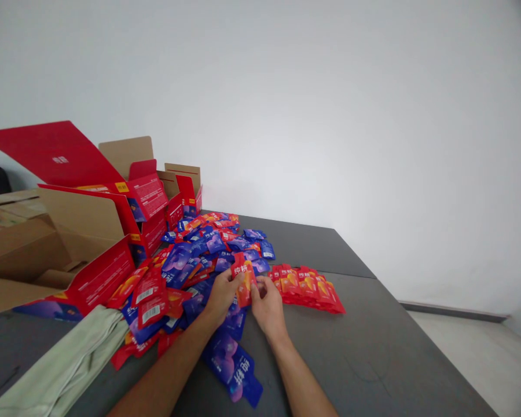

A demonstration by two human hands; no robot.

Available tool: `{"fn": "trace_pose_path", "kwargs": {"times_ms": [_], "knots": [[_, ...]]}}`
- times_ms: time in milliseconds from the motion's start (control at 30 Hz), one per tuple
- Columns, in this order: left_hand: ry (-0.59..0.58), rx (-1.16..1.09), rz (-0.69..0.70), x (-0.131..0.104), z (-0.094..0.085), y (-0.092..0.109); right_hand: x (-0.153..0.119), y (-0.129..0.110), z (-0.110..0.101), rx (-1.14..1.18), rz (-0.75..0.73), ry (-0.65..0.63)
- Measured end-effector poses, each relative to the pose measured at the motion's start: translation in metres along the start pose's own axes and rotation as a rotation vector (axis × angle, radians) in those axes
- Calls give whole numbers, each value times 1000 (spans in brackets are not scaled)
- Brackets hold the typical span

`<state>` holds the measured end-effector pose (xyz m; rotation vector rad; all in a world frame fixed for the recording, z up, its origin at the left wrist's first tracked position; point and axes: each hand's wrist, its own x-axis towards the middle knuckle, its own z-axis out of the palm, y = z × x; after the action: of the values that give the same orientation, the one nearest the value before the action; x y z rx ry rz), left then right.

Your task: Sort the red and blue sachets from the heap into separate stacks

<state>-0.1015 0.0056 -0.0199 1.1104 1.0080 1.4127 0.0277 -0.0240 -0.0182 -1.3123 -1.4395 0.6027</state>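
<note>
Between my two hands a red pouch with an orange picture (244, 285) is held upright. My left hand (224, 294) pinches its left edge, and my right hand (267, 302) grips its lower right edge. A row of overlapping red pouches (307, 285) lies just right of my right hand. Behind and left of my hands spreads a loose pile of blue and red pouches (179, 259). One blue pouch (231, 364) lies between my forearms, near the front.
Open red cardboard boxes (106, 269) stand along the left side, with more boxes (147, 200) behind. A pale green cloth (67, 362) lies at the front left. The dark table (373, 341) ends at the right, and a white wall rises behind it.
</note>
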Motion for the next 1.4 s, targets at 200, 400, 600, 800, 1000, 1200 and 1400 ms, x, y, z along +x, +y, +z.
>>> {"fn": "trace_pose_path", "kwargs": {"times_ms": [200,400,600,800,1000,1200,1400], "knots": [[57,59,-90,-9,20,10,7,10,-18,107,46,74],[-236,461,177,-9,73,7,17,22,-74,-179,-34,167],[-344,787,353,-1,132,-8,24,39,-118,-668,-180,163],[-357,996,321,0,149,-32,25,50,-132,-859,-200,158],[-337,1123,347,-4,144,-28,26,62,-143,-812,-160,137],[-467,1167,134,-2,140,-16,33,88,-201,-779,-12,-144],[-519,1270,50,-12,148,-34,26,104,-219,-814,146,-349]]}}
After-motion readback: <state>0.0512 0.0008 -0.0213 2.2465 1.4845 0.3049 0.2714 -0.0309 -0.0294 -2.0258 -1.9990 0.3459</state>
